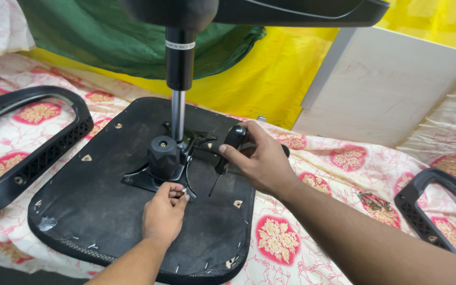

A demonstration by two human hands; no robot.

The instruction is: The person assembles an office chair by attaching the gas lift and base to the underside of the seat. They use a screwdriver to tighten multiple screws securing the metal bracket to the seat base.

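Head view looks down on an upturned seat (106,200) lying on a flowered sheet (312,232), its metal plate (154,177) and gas post (178,113) at the centre. Left hand (163,214) pinches a small screw (183,191) at the plate's front edge; right hand (257,158) grips a black-handled screwdriver (228,153), tip down beside it. Fastening the plate looks in hand; next the tip must meet the screw squarely.

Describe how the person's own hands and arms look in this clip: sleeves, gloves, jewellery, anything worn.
Both arms are bare as far as the view reaches: no sleeves, gloves, watch or bracelet. The left hand and the right hand show no visible rings. Fingernails are short and unpainted. The right forearm enters from the lower right corner, the left from the bottom edge.
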